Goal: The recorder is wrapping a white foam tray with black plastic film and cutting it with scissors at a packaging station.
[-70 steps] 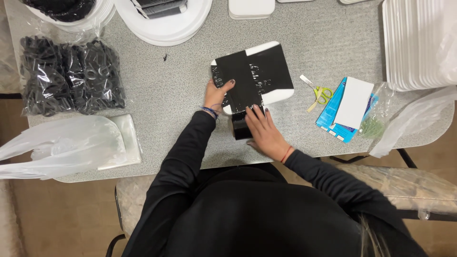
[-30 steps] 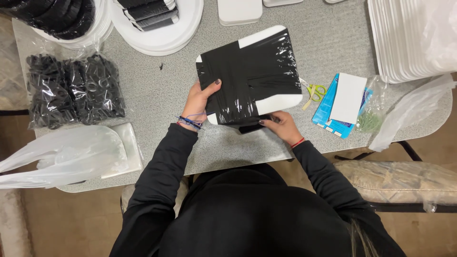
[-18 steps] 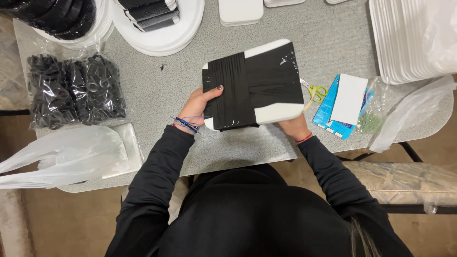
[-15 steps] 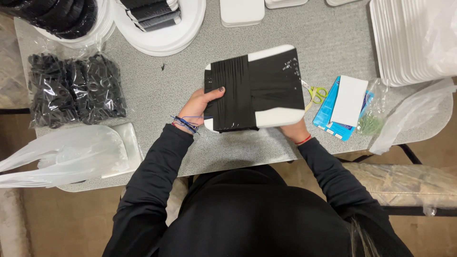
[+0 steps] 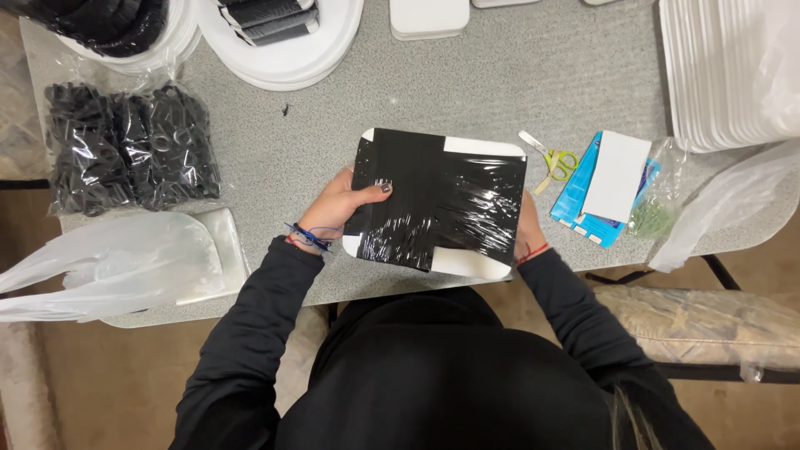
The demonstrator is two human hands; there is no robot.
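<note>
Seen from above, a person in black sleeves holds a white tray point(image 5: 477, 147) wrapped in shiny black film over the near edge of a grey speckled table point(image 5: 517, 75). The tray is the reference point for everything else. The left hand point(image 5: 337, 208) clasps the tray's left edge, thumb curled onto the black film — a firm hold. The right hand point(image 5: 527, 233) is at the tray's right edge, mostly hidden behind it; it appears to grip the tray, though the fingers cannot be seen.

Just right of the tray lie small scissors with yellow-green handles point(image 5: 553, 158), and beyond them a blue packet with a white card on top point(image 5: 612, 179). Farther right sits a tall stack of white trays point(image 5: 717, 75). Left of the tray, well apart, lies a clear bag of black rings point(image 5: 129, 150), and nearer the person a crumpled clear plastic bag point(image 5: 108, 267). Beyond the tray — at the far table edge — sits a white round plate holding black rolls point(image 5: 283, 42).
</note>
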